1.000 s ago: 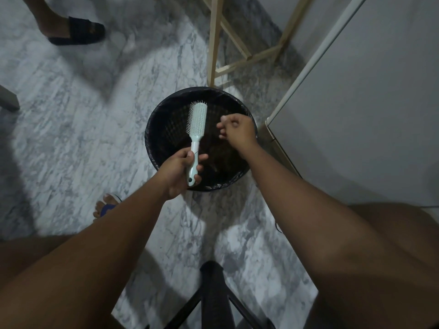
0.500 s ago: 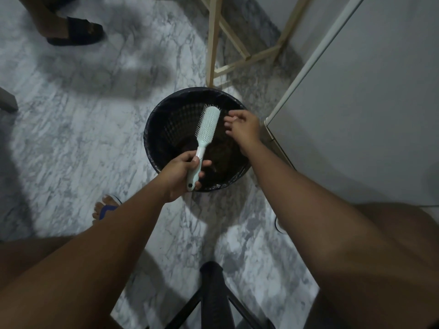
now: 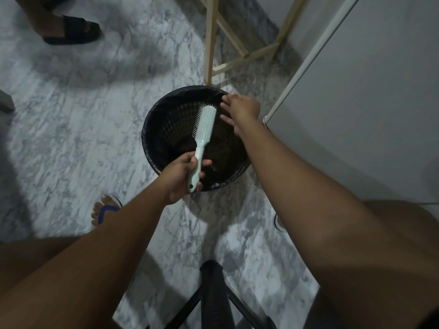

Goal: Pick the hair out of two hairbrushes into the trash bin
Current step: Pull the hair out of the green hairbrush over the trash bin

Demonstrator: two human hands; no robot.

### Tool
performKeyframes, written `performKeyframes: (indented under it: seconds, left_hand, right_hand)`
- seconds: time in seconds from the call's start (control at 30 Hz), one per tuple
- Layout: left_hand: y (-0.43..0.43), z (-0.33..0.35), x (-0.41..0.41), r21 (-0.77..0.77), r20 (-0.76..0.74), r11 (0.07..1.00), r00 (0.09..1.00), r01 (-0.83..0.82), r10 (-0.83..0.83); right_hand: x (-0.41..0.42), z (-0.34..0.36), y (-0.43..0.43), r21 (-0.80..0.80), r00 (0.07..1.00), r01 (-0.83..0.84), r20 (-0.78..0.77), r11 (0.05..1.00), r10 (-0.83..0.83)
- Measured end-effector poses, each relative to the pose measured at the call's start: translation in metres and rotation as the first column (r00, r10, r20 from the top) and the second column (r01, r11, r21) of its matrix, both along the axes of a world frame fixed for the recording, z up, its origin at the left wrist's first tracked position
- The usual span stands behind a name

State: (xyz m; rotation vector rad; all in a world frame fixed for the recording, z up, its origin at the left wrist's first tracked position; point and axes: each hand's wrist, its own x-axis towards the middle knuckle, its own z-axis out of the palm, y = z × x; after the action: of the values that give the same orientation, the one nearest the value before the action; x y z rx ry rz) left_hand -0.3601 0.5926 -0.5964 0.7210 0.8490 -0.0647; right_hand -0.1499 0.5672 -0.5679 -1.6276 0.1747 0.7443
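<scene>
A pale mint hairbrush (image 3: 204, 129) is held by its handle in my left hand (image 3: 183, 178), over a round black trash bin (image 3: 152, 129) lined with a dark bag. The brush head tilts up and to the right, its bristles facing left. My right hand (image 3: 242, 111) hovers over the bin's far right rim, just right of the brush head, fingers spread and holding nothing that I can make out. Dark clumps lie at the bottom of the bin. Only one hairbrush is in view.
The bin stands on a grey marble floor (image 3: 83, 129). A wooden frame (image 3: 210, 43) rises right behind it, and a white cabinet (image 3: 356, 103) is at the right. Another person's sandalled foot (image 3: 73, 32) is at top left. A black stand (image 3: 211, 293) is at bottom centre.
The brush head has swung from upright to leaning right. My right hand moved up and to the right, from beside the bristles to the bin's far rim, and its fingers spread apart.
</scene>
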Motion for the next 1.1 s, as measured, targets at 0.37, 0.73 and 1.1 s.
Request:
performKeyframes:
  seconds: [0.37,0.73,1.1]
  left_hand:
    - [0.0,0.004,0.006,0.045,-0.019,0.999,0.999,-0.031,0.032]
    - [0.002,0.004,0.009,0.008,-0.029,0.993,0.992,-0.121,0.121]
    - [-0.006,0.011,0.018,0.022,-0.03,0.997,0.997,-0.076,0.077]
  right_hand:
    - [-0.03,-0.032,-0.026,-0.17,0.883,-0.35,0.268,0.921,0.385]
    - [-0.035,-0.028,-0.039,-0.137,0.832,-0.491,0.22,0.86,0.509]
    - [-0.045,-0.029,-0.031,-0.096,0.977,-0.173,0.106,0.98,0.183]
